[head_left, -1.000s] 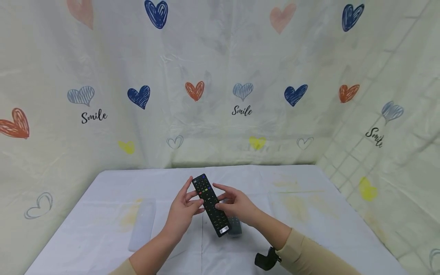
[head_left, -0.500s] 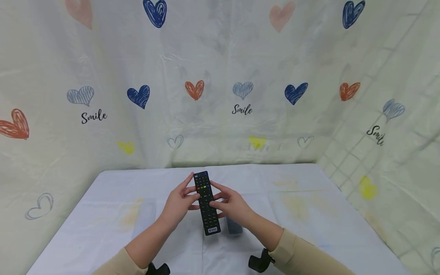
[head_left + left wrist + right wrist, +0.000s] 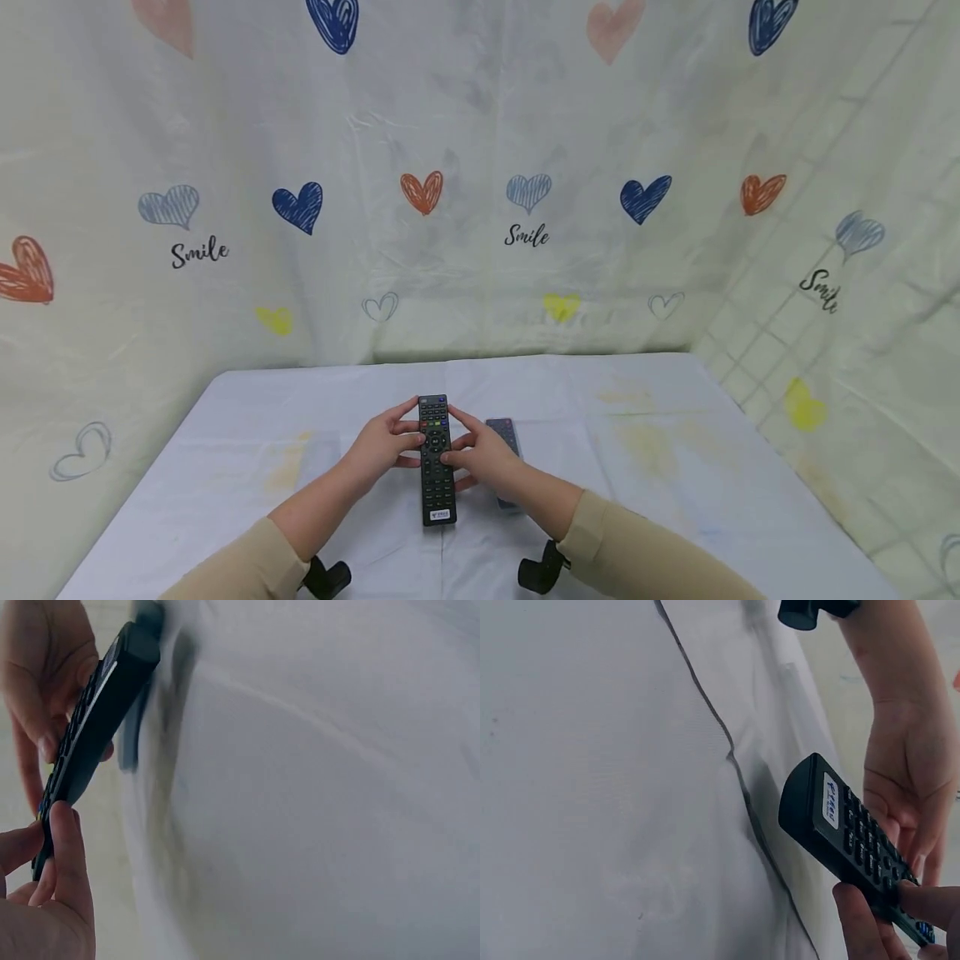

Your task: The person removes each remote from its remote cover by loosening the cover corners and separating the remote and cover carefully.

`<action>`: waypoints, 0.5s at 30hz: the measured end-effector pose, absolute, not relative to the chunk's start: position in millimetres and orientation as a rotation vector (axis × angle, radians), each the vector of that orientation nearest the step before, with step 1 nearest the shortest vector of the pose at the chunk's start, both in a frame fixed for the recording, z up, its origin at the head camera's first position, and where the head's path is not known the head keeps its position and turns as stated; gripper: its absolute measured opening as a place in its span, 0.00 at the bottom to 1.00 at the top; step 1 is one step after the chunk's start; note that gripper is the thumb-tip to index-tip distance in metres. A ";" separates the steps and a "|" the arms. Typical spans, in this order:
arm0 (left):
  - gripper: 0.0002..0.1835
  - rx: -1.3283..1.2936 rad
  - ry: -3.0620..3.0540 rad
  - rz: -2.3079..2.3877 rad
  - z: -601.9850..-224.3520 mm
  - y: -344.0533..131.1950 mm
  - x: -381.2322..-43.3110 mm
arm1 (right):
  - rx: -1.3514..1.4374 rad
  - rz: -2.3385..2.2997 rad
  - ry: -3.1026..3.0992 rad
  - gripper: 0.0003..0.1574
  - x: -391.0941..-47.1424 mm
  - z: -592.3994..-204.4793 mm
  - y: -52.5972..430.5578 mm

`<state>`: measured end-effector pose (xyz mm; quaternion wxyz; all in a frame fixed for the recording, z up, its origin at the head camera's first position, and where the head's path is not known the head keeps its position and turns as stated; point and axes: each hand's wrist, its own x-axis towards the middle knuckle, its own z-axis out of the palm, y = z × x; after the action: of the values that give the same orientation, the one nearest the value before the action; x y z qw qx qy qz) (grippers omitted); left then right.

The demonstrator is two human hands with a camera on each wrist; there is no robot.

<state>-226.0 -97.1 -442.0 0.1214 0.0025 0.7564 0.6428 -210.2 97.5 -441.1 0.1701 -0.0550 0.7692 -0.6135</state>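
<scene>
A long black remote control [image 3: 437,483] with rows of buttons and a white label at its near end is held above the table, buttons facing up. My left hand [image 3: 382,446] holds its left edge, thumb on the button face and fingers along the side and underneath. From the right, my right hand [image 3: 486,458] grips the opposite edge, thumb over the buttons. In the right wrist view the labelled end of the remote [image 3: 855,832] points away from the fingers. A second, greyish remote control [image 3: 504,429] lies on the table behind my right hand, which partly covers it.
A white cloth covers the table [image 3: 615,500], with a crease running down its middle. A faint clear flat rectangle [image 3: 321,454] lies at the left. Behind stands a curtain [image 3: 480,275] printed with hearts. Black wrist mounts [image 3: 542,571] hang below the forearms.
The black remote has turned from slanted to nearly straight and moved left and slightly lower, both hands going with it. More of the second remote shows now.
</scene>
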 end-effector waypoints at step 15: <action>0.37 0.002 2.162 1.609 -467.5 -115.2 -227.3 | 0.001 -1.652 2.195 0.49 -211.7 -461.6 75.5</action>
<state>-227.3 -115.2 -467.5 0.2214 0.0008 0.7824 0.5821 -211.7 75.5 -461.6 0.1961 0.0005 0.7834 -0.5898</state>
